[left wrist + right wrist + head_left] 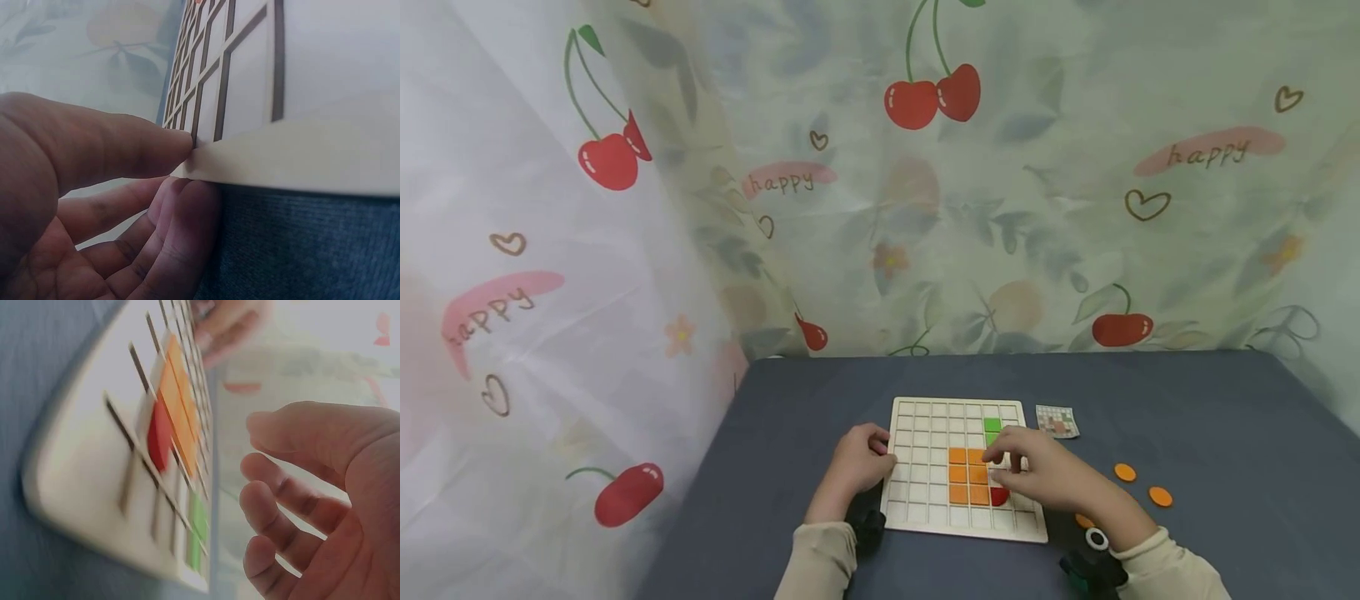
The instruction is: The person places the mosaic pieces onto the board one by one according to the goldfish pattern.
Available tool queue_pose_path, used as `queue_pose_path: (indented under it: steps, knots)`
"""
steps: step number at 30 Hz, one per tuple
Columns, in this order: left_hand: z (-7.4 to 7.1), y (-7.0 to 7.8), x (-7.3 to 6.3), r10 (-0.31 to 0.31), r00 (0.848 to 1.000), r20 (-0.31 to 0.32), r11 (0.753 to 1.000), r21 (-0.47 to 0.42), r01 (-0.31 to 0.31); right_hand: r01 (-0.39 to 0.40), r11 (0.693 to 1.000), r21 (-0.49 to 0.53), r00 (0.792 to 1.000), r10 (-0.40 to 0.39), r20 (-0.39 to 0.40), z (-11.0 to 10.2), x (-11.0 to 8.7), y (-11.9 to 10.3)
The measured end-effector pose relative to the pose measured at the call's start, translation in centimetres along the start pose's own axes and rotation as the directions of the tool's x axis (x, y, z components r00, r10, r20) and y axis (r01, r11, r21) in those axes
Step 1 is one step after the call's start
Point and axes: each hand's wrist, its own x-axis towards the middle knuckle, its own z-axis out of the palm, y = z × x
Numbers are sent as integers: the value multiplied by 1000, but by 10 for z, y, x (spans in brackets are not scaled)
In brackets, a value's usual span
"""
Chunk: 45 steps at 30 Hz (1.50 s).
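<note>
A pale wooden grid board lies on the dark table. My left hand grips its left edge; in the left wrist view the thumb is on the rim and the fingers are beneath. Over the board's right part hovers my right hand, fingers loosely bent, with nothing between thumb and fingertips in the right wrist view. Orange squares form a block in the grid, beside a red piece with a curved edge. Green squares sit farther back, partly hidden by the right hand.
A small card with a printed grid lies off the board's far right corner. Orange discs are scattered to the right. Near the right wrist is a white ring-like piece with a dark centre. A printed curtain hangs behind the table.
</note>
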Motion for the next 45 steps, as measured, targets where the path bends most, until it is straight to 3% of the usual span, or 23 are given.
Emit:
queue_pose_path:
  steps: [6,12,16,25,33,45]
  knots:
    - [-1,-1,1,-11,1000,8,1000,-4,11,-71,996,-47,995,68,-70,-34,-28,10]
    - [-2,0,3,-3,1000,8,1000,-8,3,-127,989,-82,986,116,-122,-53,-62,30]
    - [-4,0,4,-4,1000,1,1000,-2,4,-132,988,-81,984,121,-129,-58,-82,46]
    - [-2,-3,1,-15,1000,6,1000,2,15,-135,990,-48,989,132,-64,-55,-124,74]
    - [0,-4,1,-16,1000,12,1000,-3,16,-88,995,-52,995,85,-51,-53,-135,84]
    - [2,-4,2,-6,1000,13,1000,-4,6,-142,988,-64,989,139,-50,-50,-139,81]
